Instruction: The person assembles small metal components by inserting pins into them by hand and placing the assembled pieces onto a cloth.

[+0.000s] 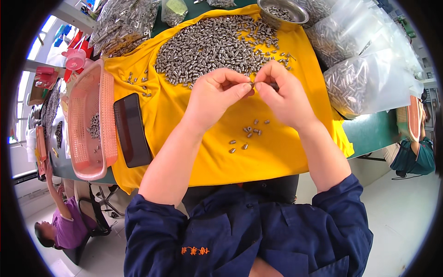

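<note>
My left hand (217, 94) and my right hand (284, 94) meet fingertip to fingertip above a yellow cloth (203, 161). Thumb and forefinger of the left pinch a small metal part (252, 85), mostly covered by the fingers. The right fingertips close on the same spot, and a dark bit of metal shows under its curled fingers; which hand bears which piece is hard to tell. Just beyond them spreads a large heap of small metal cylinders (207, 48). Several loose cylinders (249, 130) lie on the cloth between my forearms.
To the left stand a pink plastic basket (108, 120) with some metal parts and a black phone (132, 130). A steel bowl (295, 16) sits at the far edge. Bags of metal parts (348, 85) line the right. Co-workers sit at both sides, one in purple (76, 224).
</note>
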### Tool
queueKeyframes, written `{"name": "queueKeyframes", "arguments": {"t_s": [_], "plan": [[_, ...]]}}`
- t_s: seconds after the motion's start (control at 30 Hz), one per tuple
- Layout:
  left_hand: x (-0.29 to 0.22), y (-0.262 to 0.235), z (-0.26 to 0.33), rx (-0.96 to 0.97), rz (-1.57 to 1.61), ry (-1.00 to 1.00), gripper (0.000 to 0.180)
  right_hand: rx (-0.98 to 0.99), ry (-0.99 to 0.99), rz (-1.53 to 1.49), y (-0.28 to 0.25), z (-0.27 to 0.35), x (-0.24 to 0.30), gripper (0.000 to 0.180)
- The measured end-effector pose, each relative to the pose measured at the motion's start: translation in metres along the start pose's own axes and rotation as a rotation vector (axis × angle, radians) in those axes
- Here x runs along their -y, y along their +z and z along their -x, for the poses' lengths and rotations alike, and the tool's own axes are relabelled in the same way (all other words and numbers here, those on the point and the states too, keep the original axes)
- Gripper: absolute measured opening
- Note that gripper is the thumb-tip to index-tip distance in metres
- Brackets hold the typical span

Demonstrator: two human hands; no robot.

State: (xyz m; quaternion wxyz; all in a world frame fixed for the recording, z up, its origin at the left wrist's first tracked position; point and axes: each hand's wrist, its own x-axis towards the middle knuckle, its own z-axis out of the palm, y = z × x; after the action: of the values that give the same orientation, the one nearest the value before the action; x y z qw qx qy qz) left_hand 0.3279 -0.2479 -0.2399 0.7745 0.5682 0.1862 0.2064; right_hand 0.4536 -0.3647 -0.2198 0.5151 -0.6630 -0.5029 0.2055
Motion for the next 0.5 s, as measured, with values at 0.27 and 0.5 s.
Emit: {"name": "queueKeyframes", "arguments": {"t_s": [0.27, 0.5], "plan": [[-0.008, 0.007, 0.01, 0.266, -0.919, 0.31, 0.005, -0.162, 0.118, -0.222, -0.021, -0.01, -0.021, 0.006], [-0.016, 0.02, 0.014, 0.501, -1.169, 0.331, 0.023, -0.176, 0.108, -0.211, -0.024, -0.013, -0.017, 0.007]]}}
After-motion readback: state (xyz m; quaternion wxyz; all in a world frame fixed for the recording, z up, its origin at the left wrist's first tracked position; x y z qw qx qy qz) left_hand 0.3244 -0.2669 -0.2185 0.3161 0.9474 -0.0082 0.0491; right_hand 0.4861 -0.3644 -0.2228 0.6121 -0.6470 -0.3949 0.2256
